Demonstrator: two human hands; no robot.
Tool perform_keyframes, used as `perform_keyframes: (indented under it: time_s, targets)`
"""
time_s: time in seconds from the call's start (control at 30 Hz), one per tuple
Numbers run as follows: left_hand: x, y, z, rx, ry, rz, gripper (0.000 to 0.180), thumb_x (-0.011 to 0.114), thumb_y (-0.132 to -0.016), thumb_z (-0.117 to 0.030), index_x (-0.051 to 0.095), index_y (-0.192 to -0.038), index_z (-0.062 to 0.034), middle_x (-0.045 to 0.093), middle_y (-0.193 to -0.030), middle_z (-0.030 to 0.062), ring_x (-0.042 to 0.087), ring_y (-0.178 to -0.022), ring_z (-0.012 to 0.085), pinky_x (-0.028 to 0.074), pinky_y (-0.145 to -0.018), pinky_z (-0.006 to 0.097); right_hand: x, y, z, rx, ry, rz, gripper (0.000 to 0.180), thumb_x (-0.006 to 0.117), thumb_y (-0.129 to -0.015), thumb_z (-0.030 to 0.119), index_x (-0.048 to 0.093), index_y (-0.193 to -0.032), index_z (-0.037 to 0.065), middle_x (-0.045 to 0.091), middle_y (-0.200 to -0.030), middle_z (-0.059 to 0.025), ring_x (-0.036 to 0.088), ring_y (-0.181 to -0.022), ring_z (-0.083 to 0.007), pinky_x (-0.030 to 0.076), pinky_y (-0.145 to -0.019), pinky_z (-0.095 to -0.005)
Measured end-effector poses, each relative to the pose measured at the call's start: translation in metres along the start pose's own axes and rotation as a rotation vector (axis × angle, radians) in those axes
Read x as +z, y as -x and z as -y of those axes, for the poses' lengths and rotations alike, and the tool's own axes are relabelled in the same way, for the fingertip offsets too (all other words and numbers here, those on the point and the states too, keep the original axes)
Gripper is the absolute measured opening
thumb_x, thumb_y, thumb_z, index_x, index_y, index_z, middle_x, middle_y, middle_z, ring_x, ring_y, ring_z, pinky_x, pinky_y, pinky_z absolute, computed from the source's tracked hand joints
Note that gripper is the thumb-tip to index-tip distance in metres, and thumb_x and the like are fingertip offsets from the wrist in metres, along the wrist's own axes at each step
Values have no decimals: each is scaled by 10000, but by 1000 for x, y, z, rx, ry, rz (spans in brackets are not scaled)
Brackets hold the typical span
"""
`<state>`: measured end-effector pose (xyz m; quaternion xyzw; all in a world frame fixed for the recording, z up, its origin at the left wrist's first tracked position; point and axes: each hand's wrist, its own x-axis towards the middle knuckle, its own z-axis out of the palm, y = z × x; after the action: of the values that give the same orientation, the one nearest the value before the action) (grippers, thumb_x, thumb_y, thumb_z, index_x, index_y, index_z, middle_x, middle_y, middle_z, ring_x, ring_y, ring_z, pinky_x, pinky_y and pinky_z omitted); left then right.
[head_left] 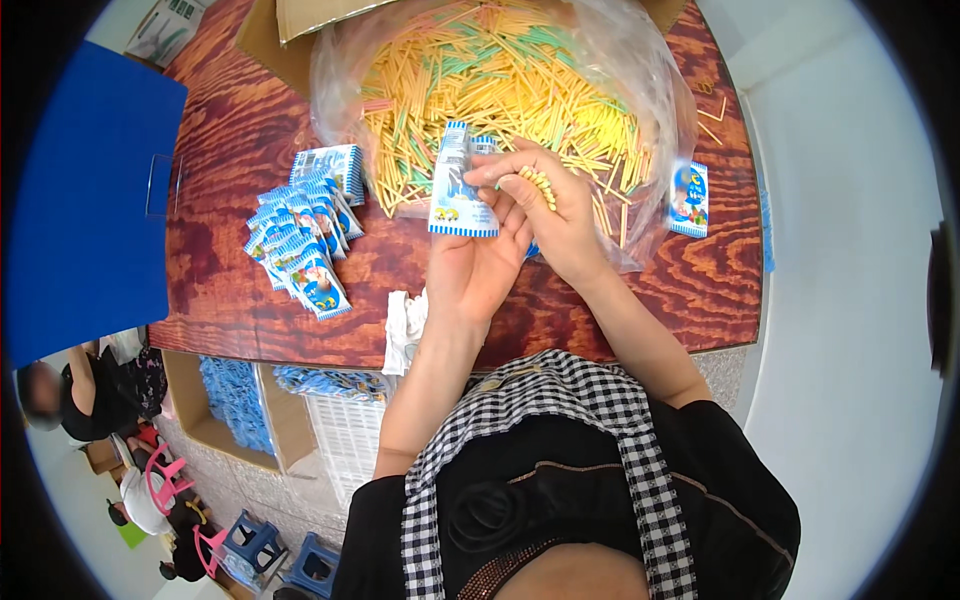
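My left hand (470, 268) is palm up, its fingers closed round a small blue-and-white packet (455, 205) that stands upright above the palm. Against the packet's right side, my right hand (572, 215) pinches a bundle of thin pale-yellow sticks (537, 184); its fingertips meet the packet. Just beyond both hands lies a big heap of yellow, green and pink sticks (500, 75) in a clear plastic bag (672, 100). A bit of blue shows beneath my right wrist, too covered to name.
Left on the wooden table (225, 120) lie overlapping packets (305, 245). Another packet (689, 200) sits at right, near a few loose sticks. A white cloth (403, 325) hangs at the front edge. Below stand a carton of blue packets (235, 405), stools (255, 540) and seated people.
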<state>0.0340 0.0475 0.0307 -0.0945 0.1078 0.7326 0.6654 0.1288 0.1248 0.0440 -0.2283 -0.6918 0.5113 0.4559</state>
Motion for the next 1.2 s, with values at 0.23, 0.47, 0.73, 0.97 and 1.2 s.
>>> perform_keyframes:
  time_s: [0.23, 0.47, 0.73, 0.97, 1.2]
  targets:
    - [-5, 8, -2, -36, 48, 61, 338, 500, -967, -242, 481, -1265, -84, 581, -1145, 43, 483, -1220, 226, 331, -1112, 414, 1, 5, 3, -59, 98, 46, 128, 558, -926, 126, 664, -962, 64, 705, -956, -48, 650, -958, -191, 347, -1040, -402]
    - [-36, 23, -41, 156, -413, 42, 196, 579, -929, -166, 619, -1043, -11, 610, -1162, 110, 552, -1162, 246, 426, -1028, 425, 0, 13, 8, 117, -272, 92, 143, 525, -959, 97, 634, -980, 7, 695, -1010, -110, 637, -1024, -207, 420, -999, -363]
    - [-25, 55, -68, 647, -1116, -99, 128, 626, -877, 13, 607, -1003, 1, 657, -965, 35, 610, -864, 91, 476, -790, 229, -4, 15, 8, 177, -169, 211, 146, 522, -952, 70, 635, -983, -18, 689, -1013, -110, 637, -981, -174, 486, -873, -299]
    - [-29, 58, -64, 682, -1150, -178, 33, 576, -917, -3, 606, -926, 6, 576, -855, -20, 510, -768, 56, 413, -710, 205, -2, 17, 13, 137, -105, 246, 162, 519, -944, 57, 649, -1004, -20, 691, -999, -101, 643, -960, -171, 487, -859, -298]
    - [-24, 60, -59, 807, -1774, -72, 80, 596, -842, 89, 616, -904, 43, 560, -790, 42, 521, -692, 111, 423, -614, 237, -7, 18, 16, 133, -91, 254, 165, 520, -946, 57, 655, -1003, -19, 693, -996, -99, 644, -959, -175, 489, -855, -297]
